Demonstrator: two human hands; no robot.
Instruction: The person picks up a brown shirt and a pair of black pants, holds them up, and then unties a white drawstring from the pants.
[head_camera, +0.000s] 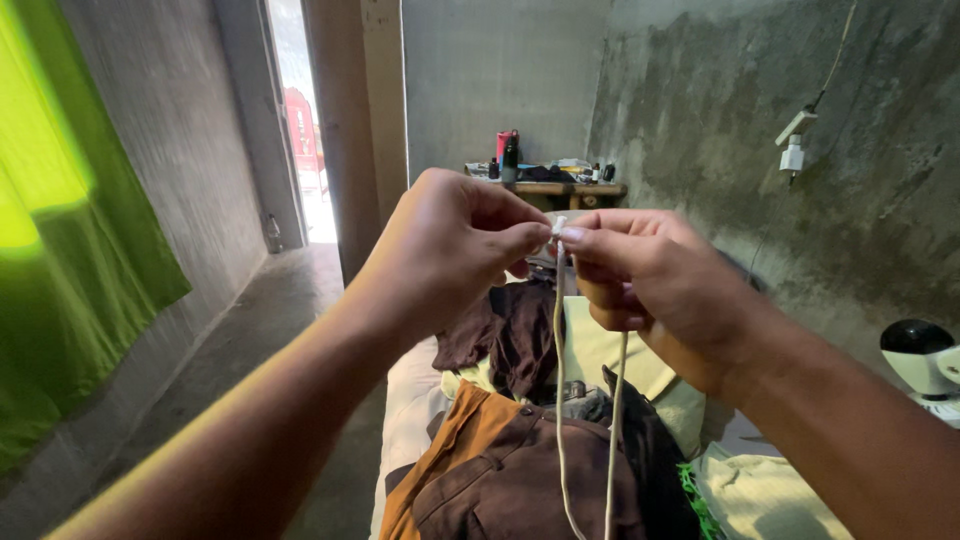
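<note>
Head view looks down my 2 forearms toward a bed (410, 400) piled with clothes. I have both hands raised in front of me, close together, fingertips almost meeting. My left hand (450, 245) pinches the top end of a thin cream cord (558, 400) between thumb and forefinger, and my right hand (650, 275) pinches the same spot from the other side, so both are clamped on the cord's small white tip. From that pinch point the cord hangs down in 2 strands, running nearly parallel and just beside each other, passing in front of the clothes and out of the bottom of the frame.

Under the hands lies a dark brown shirt (520, 490) with an orange lining showing at its left edge, and beyond it another dark brown garment (510, 335) crumpled on a pale yellow cloth (640, 365). A green curtain (60, 250) hangs at the far left beside an open doorway (300, 130). Against the back wall stands a wooden shelf (565, 188) carrying bottles and a red container. A white plug adapter (793, 150) hangs on the rough grey wall at right, and a white and black rounded device (920, 355) sits at the right edge.
</note>
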